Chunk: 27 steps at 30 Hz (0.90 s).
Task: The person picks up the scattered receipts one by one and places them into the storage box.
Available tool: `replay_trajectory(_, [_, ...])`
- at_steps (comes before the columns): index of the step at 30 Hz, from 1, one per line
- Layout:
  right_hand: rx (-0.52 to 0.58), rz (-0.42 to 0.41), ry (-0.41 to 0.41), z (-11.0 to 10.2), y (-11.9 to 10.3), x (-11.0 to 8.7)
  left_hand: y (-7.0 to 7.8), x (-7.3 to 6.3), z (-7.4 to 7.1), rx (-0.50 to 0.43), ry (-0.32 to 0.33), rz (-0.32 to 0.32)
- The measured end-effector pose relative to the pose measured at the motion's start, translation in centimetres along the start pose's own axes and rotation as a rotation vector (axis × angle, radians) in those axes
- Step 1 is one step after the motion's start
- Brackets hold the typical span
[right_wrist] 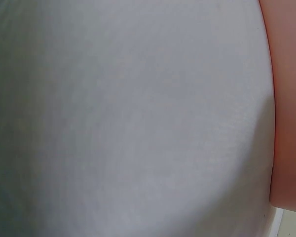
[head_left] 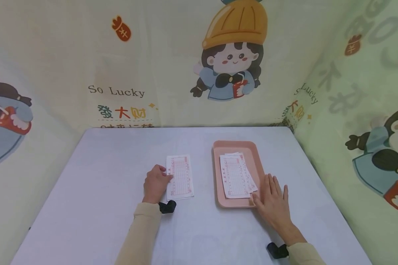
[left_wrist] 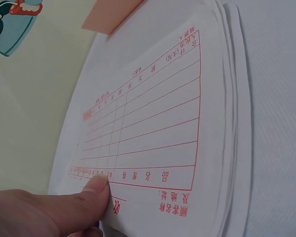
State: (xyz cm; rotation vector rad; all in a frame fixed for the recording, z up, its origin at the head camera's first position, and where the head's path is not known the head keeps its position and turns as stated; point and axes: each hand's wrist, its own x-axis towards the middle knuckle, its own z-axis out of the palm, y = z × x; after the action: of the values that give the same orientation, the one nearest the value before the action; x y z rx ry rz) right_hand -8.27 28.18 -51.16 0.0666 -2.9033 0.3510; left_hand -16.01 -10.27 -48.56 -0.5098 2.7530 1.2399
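One grip [head_left: 156, 185] (left) pinches printed slips [head_left: 181, 179]; right grip [head_left: 273, 204] lies spread at the tray [head_left: 232, 147].

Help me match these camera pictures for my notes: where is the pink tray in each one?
Head: the pink tray lies just right of centre.
Left wrist: only a corner shows, at the top edge, left of centre.
Right wrist: part of its side runs down the right edge.
Shared landmark: the white tabletop.
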Motion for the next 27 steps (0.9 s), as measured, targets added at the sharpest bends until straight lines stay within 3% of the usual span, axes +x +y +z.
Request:
replay_trajectory(9, [0.003,0.009,-0.008,-0.2,-0.2,0.0,0.2,-0.1,-0.2,0.036,-0.013,0.040])
replay_trajectory(15, [0.005,0.012,-0.011,-0.3,-0.3,-0.1,0.3,0.1,-0.2,0.042,-0.048,0.032])
replay_trajectory(27, [0.014,0.017,-0.022,-0.3,-0.2,0.0,0.2,0.0,-1.1,-0.063,-0.081,0.003])
